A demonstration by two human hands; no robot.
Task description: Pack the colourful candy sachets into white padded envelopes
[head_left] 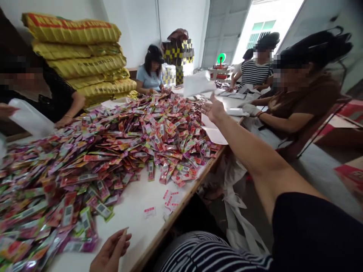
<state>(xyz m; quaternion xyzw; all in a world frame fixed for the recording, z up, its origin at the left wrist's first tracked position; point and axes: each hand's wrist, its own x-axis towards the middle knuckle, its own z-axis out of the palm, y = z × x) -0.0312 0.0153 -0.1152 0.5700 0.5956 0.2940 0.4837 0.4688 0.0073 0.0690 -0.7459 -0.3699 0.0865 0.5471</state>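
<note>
My right hand (214, 108) reaches out over the far part of the table, palm up, fingers spread, with nothing gripped. Just beyond its fingers a white plastic bag (198, 84) appears off the tabletop, blurred. Under the hand, a white sheet or bag (215, 134) lies at the table edge. My left hand (112, 251) is low over the near edge, its fingers curled in and the thumb against them; no object shows in it. Beside it lies a large heap of small colourful printed packets (136, 136). Several small white-and-red slips (171, 199) rest on the tabletop (133, 223).
Stacked yellow sacks (85, 62) stand behind the heap. At left, a person in black (61, 87) holds a white bag (31, 117). Other people sit around the table, one wearing gloves (251, 109). Red-and-white boxes (350, 170) and white strips (235, 204) lie at right.
</note>
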